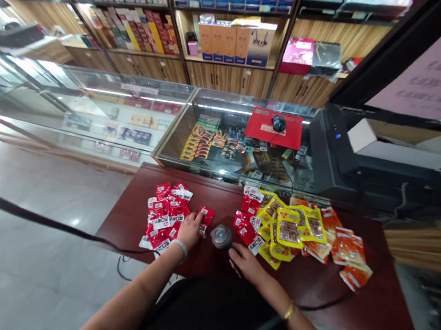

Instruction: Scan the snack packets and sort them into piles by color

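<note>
My left hand (pixel 190 230) rests on a red snack packet (pixel 206 217) at the right edge of a pile of red packets (pixel 166 214) on the dark red table (pixel 129 208). My right hand (pixel 245 261) lies flat on the table beside a small round grey device (pixel 221 235) with a blue light, its fingers spread and holding nothing. Just right of that hand sits a mixed heap of red, yellow and orange packets (pixel 296 228).
A glass display counter (pixel 247 136) with goods inside stands behind the table, bearing a red mouse pad with a mouse (pixel 278 123). A black register or printer (pixel 347 157) stands at the right. A black cable (pixel 41 219) runs over the floor at left. Shelves of boxes line the back wall.
</note>
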Tool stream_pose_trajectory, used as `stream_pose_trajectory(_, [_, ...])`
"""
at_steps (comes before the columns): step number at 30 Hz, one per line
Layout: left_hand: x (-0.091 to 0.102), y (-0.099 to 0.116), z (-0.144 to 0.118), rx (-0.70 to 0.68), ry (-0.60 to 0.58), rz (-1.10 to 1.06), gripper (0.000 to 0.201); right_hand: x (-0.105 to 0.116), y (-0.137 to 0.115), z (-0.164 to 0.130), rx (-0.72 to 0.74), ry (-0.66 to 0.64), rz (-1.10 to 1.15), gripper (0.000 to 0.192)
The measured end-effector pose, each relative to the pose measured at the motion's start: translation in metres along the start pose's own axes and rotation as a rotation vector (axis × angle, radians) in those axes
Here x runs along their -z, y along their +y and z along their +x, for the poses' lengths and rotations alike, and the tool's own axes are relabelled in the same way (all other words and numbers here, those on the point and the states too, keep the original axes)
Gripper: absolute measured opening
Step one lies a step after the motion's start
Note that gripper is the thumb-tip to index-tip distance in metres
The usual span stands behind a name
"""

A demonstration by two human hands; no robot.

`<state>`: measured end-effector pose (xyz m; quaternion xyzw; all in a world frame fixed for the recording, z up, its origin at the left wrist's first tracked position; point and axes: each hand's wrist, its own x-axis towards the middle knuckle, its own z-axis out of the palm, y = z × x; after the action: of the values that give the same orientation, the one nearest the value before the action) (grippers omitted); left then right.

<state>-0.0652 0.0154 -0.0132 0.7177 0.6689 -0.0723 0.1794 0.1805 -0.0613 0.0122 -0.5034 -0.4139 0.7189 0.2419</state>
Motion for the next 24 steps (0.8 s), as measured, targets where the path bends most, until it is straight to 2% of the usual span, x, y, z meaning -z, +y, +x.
stream_pose_trajectory(2, [0.001,0.002,0.002,-0.011,0.029,-0.046,0.062,0.001,0.003,-0.001,-0.009,0.029,0.019,0.062])
stream_pose_trajectory(5, [0.003,0.006,0.005,0.132,0.090,-0.051,0.052,0.001,0.004,-0.003,-0.013,0.063,0.031,0.062])
stream_pose_trajectory(8, [0.006,0.011,0.010,0.201,0.021,-0.005,0.043,0.000,0.001,-0.006,0.000,0.087,0.031,0.061])
stream_pose_trajectory(12, [0.010,0.019,0.016,0.144,-0.173,-0.110,0.040,-0.002,-0.007,-0.010,0.023,0.113,0.063,0.062])
stream_pose_trajectory(14, [0.010,0.026,0.016,0.133,-0.229,-0.214,0.040,-0.002,-0.010,-0.011,0.033,0.139,0.101,0.061])
stream_pose_trajectory(18, [0.005,0.036,0.013,0.097,-0.242,-0.346,0.038,0.002,-0.014,-0.014,0.026,0.178,0.198,0.061])
stream_pose_trajectory(24, [-0.009,0.039,0.018,0.017,-0.204,-0.410,0.036,0.007,-0.010,-0.018,0.037,0.183,0.278,0.052])
